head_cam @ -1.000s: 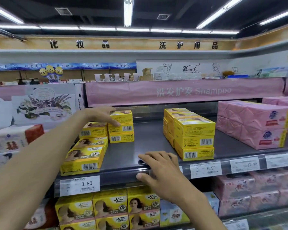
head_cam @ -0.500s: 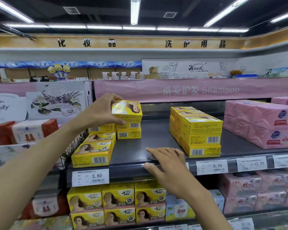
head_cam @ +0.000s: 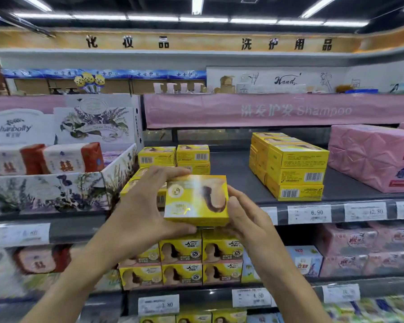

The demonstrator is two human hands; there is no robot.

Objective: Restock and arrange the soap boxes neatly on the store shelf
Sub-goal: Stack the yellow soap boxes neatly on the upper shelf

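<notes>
Gripping a yellow soap box [head_cam: 196, 199] from both sides, the left hand [head_cam: 145, 206] and right hand [head_cam: 245, 217] hold it just in front of the shelf [head_cam: 231, 169] edge. On that shelf behind it stand a left stack [head_cam: 173, 156] and a right stack [head_cam: 294, 169] of yellow boxes. A pink banner [head_cam: 289, 110] reads "Shampoo"; a price tag [head_cam: 309, 214] reads 6.90.
</notes>
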